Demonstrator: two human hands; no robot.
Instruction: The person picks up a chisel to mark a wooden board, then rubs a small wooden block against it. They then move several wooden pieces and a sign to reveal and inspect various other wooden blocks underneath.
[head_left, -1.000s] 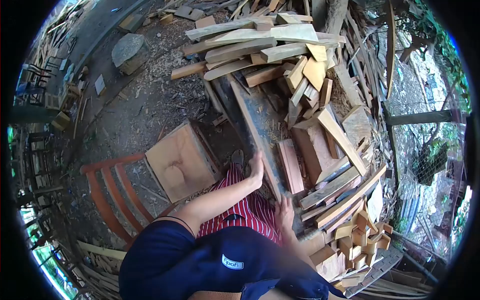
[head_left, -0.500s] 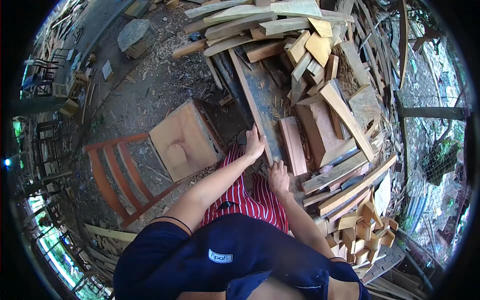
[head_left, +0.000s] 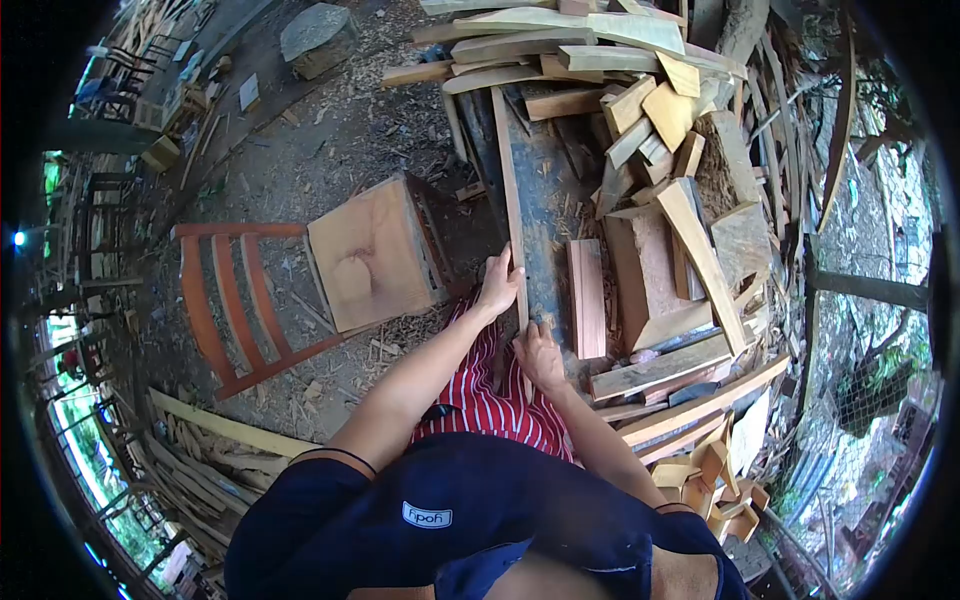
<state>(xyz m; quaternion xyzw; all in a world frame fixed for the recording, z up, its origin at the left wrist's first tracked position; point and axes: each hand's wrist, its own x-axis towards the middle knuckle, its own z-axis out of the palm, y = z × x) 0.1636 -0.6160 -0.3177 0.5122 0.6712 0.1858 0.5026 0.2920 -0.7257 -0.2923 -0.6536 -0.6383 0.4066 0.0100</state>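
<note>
A long, narrow wooden strip [head_left: 509,170] runs away from me along the left edge of a dark, worn bench top [head_left: 546,210]. My left hand [head_left: 502,284] is closed on the strip partway along, thumb and fingers around it. Closer to my body, my right hand [head_left: 540,358] is closed at the strip's near end, its fingertips partly hidden. Right of my hands, a short reddish wooden block [head_left: 587,300] lies on the bench, touched by neither hand.
A wooden chair [head_left: 370,255] lies to the left on ground strewn with shavings. Stacked boards [head_left: 560,45] cover the bench's far end. On the right are a large hollowed block [head_left: 655,270], a leaning board [head_left: 705,265] and cut pieces [head_left: 710,480]. A stump [head_left: 318,42] stands far left.
My view has turned slightly, so the bench and strip look more upright. Both hands stay on the strip; the right hand appears a little further left and lower.
</note>
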